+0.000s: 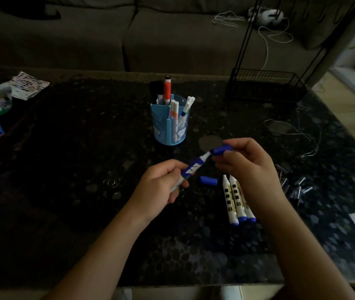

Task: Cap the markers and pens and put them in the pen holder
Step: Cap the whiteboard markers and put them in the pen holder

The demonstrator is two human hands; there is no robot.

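A blue marker (pixel 190 169) is clamped at mid-barrel by the left hand (pixel 161 184), fingers wrapped together around it, above the table (pixel 64 191). Its long axis runs from 8 to 2 o'clock, tip toward 2. A blue cap (pixel 221 150) is pinched by the right hand (pixel 250 169) just off the tip. Light, stiff and smooth handling is judged likely; the pen holder (pixel 169 124) stands at 12 o'clock

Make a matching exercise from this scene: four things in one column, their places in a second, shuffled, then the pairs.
Things:
1. blue marker
2. blue cap
3. spare blue cap
4. orange marker

Places:
A. lying on the table
B. standing in the pen holder
C. in the left hand
D. in the right hand

Pairs: 1-C, 2-D, 3-A, 4-B
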